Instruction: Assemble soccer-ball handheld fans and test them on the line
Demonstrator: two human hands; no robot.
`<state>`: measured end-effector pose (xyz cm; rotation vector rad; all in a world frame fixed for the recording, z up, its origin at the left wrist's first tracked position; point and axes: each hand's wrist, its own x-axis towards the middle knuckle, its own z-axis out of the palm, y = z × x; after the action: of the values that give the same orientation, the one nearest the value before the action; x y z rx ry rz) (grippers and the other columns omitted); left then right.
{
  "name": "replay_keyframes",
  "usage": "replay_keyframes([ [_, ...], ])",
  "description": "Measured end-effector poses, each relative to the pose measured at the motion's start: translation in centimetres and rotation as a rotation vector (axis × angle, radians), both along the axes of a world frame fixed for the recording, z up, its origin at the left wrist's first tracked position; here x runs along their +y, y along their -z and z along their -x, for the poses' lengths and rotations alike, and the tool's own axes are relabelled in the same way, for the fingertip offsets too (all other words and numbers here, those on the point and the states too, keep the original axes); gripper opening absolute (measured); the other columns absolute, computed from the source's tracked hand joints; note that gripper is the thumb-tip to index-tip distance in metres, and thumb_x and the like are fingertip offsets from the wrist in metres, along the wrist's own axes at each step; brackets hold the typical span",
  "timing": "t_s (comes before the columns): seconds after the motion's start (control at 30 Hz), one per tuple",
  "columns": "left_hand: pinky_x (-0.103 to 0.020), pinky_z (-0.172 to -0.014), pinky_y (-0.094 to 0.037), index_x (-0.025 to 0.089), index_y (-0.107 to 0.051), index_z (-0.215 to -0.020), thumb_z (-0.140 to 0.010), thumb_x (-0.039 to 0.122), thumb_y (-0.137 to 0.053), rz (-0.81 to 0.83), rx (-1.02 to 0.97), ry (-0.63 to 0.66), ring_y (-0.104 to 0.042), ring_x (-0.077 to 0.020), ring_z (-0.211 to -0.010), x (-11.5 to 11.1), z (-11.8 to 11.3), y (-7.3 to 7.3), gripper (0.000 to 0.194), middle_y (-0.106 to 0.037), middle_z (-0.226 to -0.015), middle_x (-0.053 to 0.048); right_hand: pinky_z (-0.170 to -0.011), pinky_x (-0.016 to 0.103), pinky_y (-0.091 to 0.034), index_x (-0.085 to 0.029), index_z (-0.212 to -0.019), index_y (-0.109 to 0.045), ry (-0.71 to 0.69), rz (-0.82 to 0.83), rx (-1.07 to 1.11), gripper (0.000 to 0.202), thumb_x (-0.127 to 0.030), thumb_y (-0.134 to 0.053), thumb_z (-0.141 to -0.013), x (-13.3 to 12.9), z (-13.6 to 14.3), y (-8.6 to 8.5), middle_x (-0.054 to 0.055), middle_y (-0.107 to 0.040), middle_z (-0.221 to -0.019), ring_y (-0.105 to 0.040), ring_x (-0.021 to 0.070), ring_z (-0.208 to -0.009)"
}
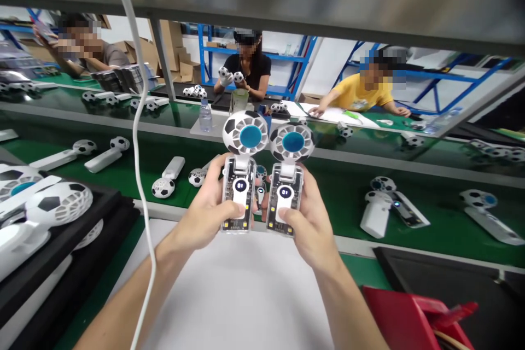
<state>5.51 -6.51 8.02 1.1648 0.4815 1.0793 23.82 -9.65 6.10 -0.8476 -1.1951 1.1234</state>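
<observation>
Two handheld fans with football-patterned heads and clear bodies are held upright side by side above a white sheet (241,290). My left hand (209,216) is wrapped round the left fan (245,134), its thumb on the front of the body. Around the right fan (292,142) my right hand (309,219) is closed, the thumb lying low on its front. Both round displays are lit and show small characters. The two bodies stand slightly apart, and the fingers behind them are partly hidden.
A white cable (137,147) hangs down at the left, crossing over my left forearm. Stacked black trays (110,213) with fans stand left. More fans lie on the green conveyor (324,197). A red bin (394,317) is at lower right. Three people sit across.
</observation>
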Motion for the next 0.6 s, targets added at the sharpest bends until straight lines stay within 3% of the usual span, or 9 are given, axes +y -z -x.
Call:
replay_keyframes([
  [0.27,-0.034,-0.062,-0.06,0.032,-0.029,-0.136,-0.076,0.011,-0.069,0.026,-0.062,0.039,-0.067,-0.0189,-0.079,-0.3,0.1,-0.3,0.075,-0.06,-0.117,-0.006,-0.073,0.038,-0.06,-0.034,-0.147,-0.029,-0.024,0.055,0.046,0.074,-0.018,-0.063,-0.083,-0.4,-0.1,-0.7,0.006,-0.056,-0.124,-0.064,0.0221,-0.094],
  [0.37,-0.032,-0.064,-0.058,0.031,-0.027,-0.138,-0.073,0.011,-0.073,0.062,-0.063,0.072,-0.067,-0.0178,-0.076,-0.3,0.3,-0.5,0.082,-0.061,-0.113,-0.006,-0.074,0.038,-0.059,-0.035,-0.15,-0.025,-0.078,0.072,0.034,0.082,-0.018,-0.066,-0.081,-0.5,-0.4,-0.8,0.007,-0.058,-0.119,-0.063,0.024,-0.099],
  [0.5,-0.031,-0.06,-0.056,0.031,-0.029,-0.135,-0.07,0.007,-0.072,0.045,-0.108,0.081,-0.066,-0.017,-0.073,-0.1,0.2,-0.3,0.082,-0.061,-0.111,-0.005,-0.069,0.033,-0.057,-0.034,-0.152,-0.023,-0.048,0.068,0.022,0.086,-0.015,-0.065,-0.08,-0.6,-0.5,-1.1,0.003,-0.064,-0.099,-0.065,0.0206,-0.087],
  [0.6,-0.031,-0.062,-0.057,0.031,-0.03,-0.135,-0.072,0.008,-0.073,0.046,-0.109,0.095,-0.066,-0.0171,-0.077,-0.2,-0.1,-0.4,0.079,-0.058,-0.118,-0.007,-0.069,0.034,-0.058,-0.033,-0.151,-0.026,-0.019,0.067,0.048,0.083,-0.017,-0.066,-0.08,-0.7,-0.4,-1.4,0.004,-0.065,-0.103,-0.065,0.0208,-0.086],
])
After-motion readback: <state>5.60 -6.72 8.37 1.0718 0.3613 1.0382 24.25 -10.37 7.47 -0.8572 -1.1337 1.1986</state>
